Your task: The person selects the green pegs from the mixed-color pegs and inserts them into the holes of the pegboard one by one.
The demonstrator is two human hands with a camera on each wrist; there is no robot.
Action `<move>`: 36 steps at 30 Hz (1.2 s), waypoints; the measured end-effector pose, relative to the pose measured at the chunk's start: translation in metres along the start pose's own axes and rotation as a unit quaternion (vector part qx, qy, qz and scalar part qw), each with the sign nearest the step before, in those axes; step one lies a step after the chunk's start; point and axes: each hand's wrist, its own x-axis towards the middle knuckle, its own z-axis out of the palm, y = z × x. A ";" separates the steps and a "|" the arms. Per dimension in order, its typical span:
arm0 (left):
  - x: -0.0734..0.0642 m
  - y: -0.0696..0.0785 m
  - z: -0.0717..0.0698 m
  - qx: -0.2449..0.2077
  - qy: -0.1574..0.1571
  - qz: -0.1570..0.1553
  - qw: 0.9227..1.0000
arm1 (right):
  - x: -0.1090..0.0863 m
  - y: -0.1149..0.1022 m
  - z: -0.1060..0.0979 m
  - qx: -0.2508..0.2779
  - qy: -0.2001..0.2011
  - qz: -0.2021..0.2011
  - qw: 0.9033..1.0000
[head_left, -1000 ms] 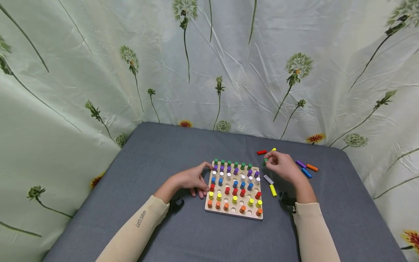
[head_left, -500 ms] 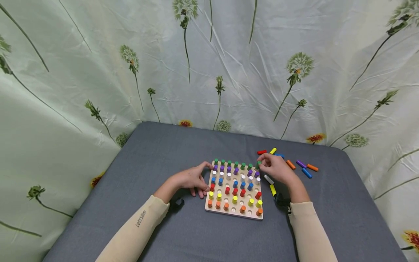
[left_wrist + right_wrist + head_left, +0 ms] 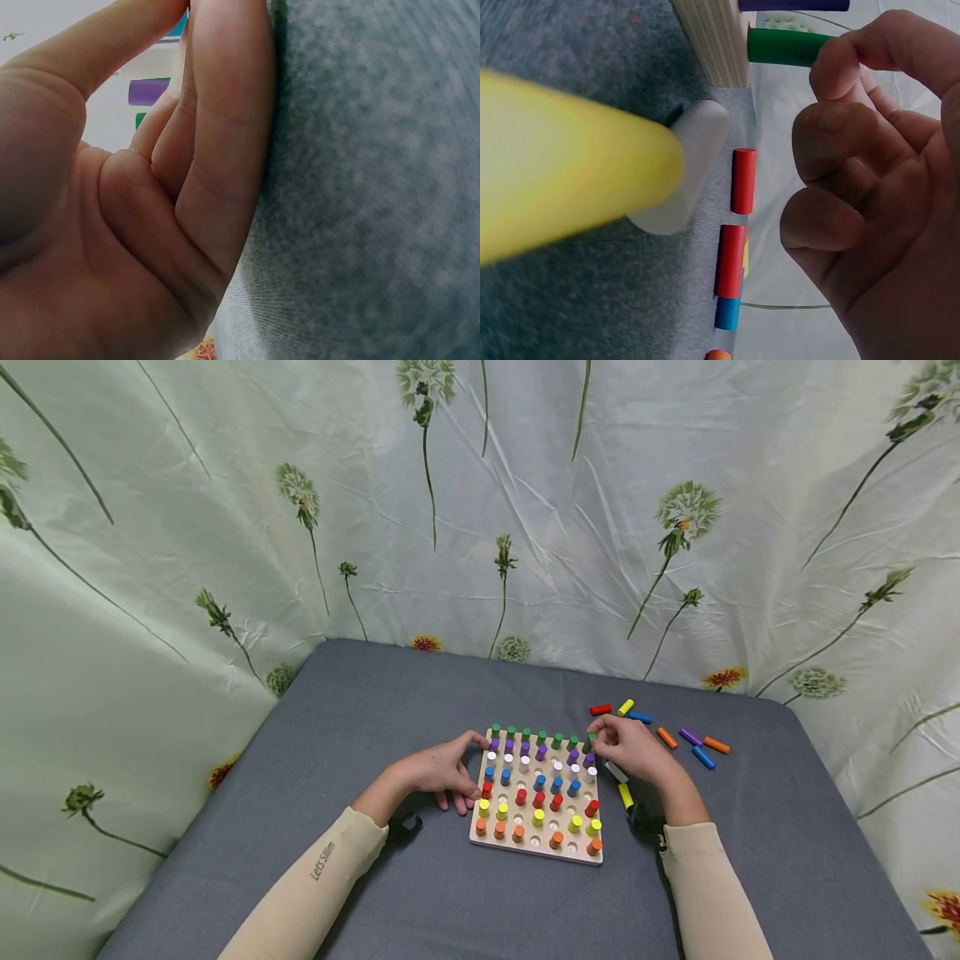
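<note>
A wooden pegboard (image 3: 510, 842) bears rows of green, purple, white, blue, red, yellow and orange pegs, with some bare holes in several rows. My left hand (image 3: 441, 770) rests along the board's left edge, index finger near the far corner and thumb beside a red peg. In the left wrist view that hand (image 3: 150, 187) covers most of the board. My right hand (image 3: 630, 745) is at the far right corner, its fingertips pinching the top of a green peg (image 3: 787, 46). This peg's lower end meets the board's face; whether it sits fully in its hole is hidden.
Right of the board lie a white peg (image 3: 617, 771) and a yellow peg (image 3: 626, 796). Farther off are loose red (image 3: 600, 710), yellow (image 3: 626, 707), blue (image 3: 703, 757), purple (image 3: 690, 736) and orange (image 3: 717, 745) pegs. A flowered curtain (image 3: 465, 527) hangs behind the grey table (image 3: 390, 693).
My right hand has carried the green peg leftward from beside the board to its far right corner, uncovering loose blue and orange pegs. My left hand has stayed put.
</note>
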 end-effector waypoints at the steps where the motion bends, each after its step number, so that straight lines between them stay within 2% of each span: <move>1: 0.000 0.000 0.000 0.001 0.001 0.000 1.000 | 0.000 0.000 0.000 0.001 -0.004 0.001 1.000; 23: 0.007 0.003 0.002 0.005 -0.006 0.003 1.000 | -0.006 0.006 -0.001 0.017 -0.033 0.028 0.999; 26: 0.007 0.002 0.000 0.007 -0.006 0.005 1.000 | -0.005 0.006 -0.002 0.005 -0.034 0.025 0.999; 32: -0.003 0.003 -0.007 0.018 -0.003 0.005 1.000 | -0.005 -0.005 -0.012 -0.025 -0.024 0.004 0.999; 36: -0.014 0.013 -0.023 0.031 0.004 0.008 0.999 | -0.010 -0.014 -0.027 -0.038 0.007 0.002 0.999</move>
